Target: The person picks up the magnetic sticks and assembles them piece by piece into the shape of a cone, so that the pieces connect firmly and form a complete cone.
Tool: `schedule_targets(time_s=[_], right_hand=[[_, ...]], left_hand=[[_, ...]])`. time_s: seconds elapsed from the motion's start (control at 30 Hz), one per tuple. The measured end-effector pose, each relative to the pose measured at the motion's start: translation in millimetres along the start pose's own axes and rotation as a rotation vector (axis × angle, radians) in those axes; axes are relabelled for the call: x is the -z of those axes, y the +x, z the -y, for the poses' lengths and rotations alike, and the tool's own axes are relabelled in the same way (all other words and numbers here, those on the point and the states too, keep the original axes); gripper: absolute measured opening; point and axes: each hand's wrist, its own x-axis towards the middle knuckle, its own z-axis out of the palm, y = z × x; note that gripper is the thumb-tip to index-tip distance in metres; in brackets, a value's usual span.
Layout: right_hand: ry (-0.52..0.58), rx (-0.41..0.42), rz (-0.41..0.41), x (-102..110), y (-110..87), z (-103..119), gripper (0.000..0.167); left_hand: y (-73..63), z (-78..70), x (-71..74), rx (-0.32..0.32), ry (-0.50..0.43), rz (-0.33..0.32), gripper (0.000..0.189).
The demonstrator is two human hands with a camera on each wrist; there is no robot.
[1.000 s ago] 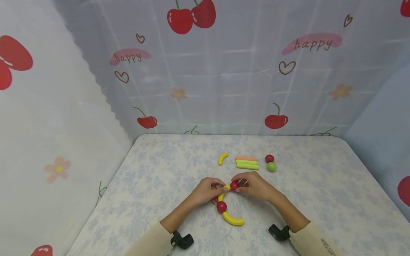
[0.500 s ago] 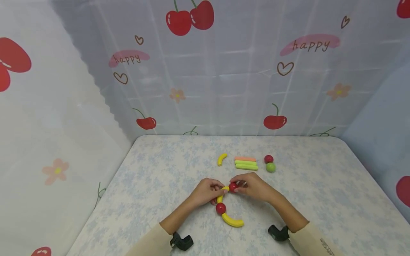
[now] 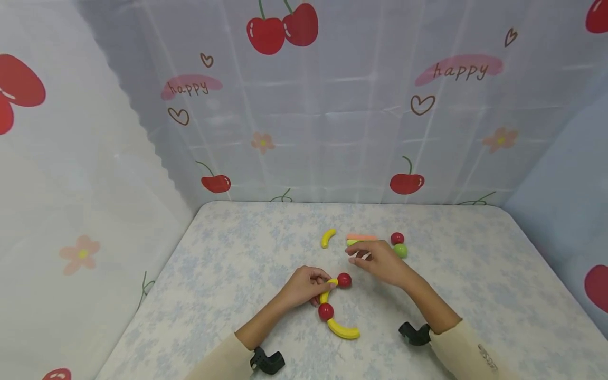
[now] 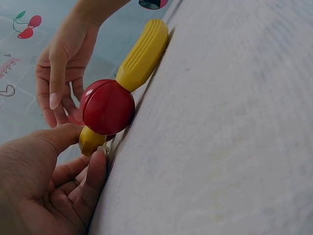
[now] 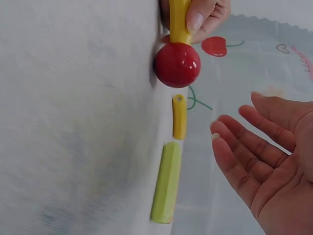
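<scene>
A chain of yellow curved sticks and red balls lies on the table. My left hand [image 3: 304, 286] pinches its upper yellow curved stick [image 3: 324, 297] between thumb and fingers. One red ball [image 3: 344, 280] sits at that stick's right end. At its lower end, another red ball [image 3: 325, 311] joins a second yellow curved stick [image 3: 344, 330], bent to the right. In the right wrist view, my right hand [image 5: 274, 161] holds nothing, its fingers spread and slightly bent. Seen from the head, it hovers beyond the upper ball and covers part of the green sticks [image 3: 352, 243].
Farther back lie a loose yellow curved stick [image 3: 328, 238] and an orange stick [image 3: 362, 237] beside the green ones. To their right, a dark red ball [image 3: 397, 238] and a green ball [image 3: 400, 250] touch or nearly touch. A patterned curtain [image 3: 309, 121] rises behind the table.
My right hand has let go of the upper red ball and moved up and away toward the back sticks. The ball stays at the stick's end; my left hand keeps its pinch.
</scene>
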Motion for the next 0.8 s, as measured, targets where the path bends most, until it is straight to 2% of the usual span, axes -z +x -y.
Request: schedule_targets(time_s=[0.17, 0.3, 0.57, 0.8], right_hand=[[-0.050, 0.038, 0.022, 3, 25.1, 2, 0.022], [-0.095, 0.030, 0.065, 1, 45.8, 0, 0.027], [-0.189, 0.008, 0.124, -6, 81.5, -8, 0.034], [-0.340, -0.002, 0.169, -17, 101.6, -12, 0.039]], left_hand=[[-1.4, -2.1, 6.6, 0.032, -0.021, 0.029, 0.019], [-1.8, -1.3, 9.3, 0.060, -0.031, 0.049, 0.018], [-1.4, -2.2, 9.9, 0.056, -0.024, 0.046, 0.018], [-2.3, -3.3, 10.8, 0.040, -0.027, 0.048, 0.018]])
